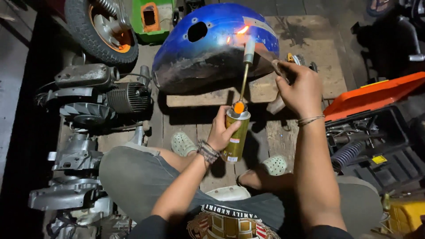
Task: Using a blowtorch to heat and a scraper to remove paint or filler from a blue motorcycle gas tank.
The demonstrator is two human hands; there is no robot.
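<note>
Looking down from head height, one seated person works over a wooden floor with two bare hands, knees spread, feet in two pale perforated clogs.

At far left, grey engine parts lie in a column: one finned cylinder block, one fan housing and several bare castings below. Above them one tyre on an orange wheel leans at the top edge, with one green plastic container just to its right.

Towards the middle, the left hand is closed around one gold gas canister, held upright between the knees. One slim brass torch tube rises from an orange knob on the canister's top. Its nozzle points at one blue curved metal body panel, which rests on a wooden board just ahead of the feet. Two small orange flame spots glow on the panel near the nozzle. The panel's lower edge is dark and scorched, and one oval hole shows in its upper left.

To the right, the right hand is closed on a small tool pressed to the panel's right edge; what kind of tool cannot be told.

At far right, one black toolbox with an orange lid stands open, holding one coil spring and loose tools. One yellow container sits at the bottom right corner.
</note>
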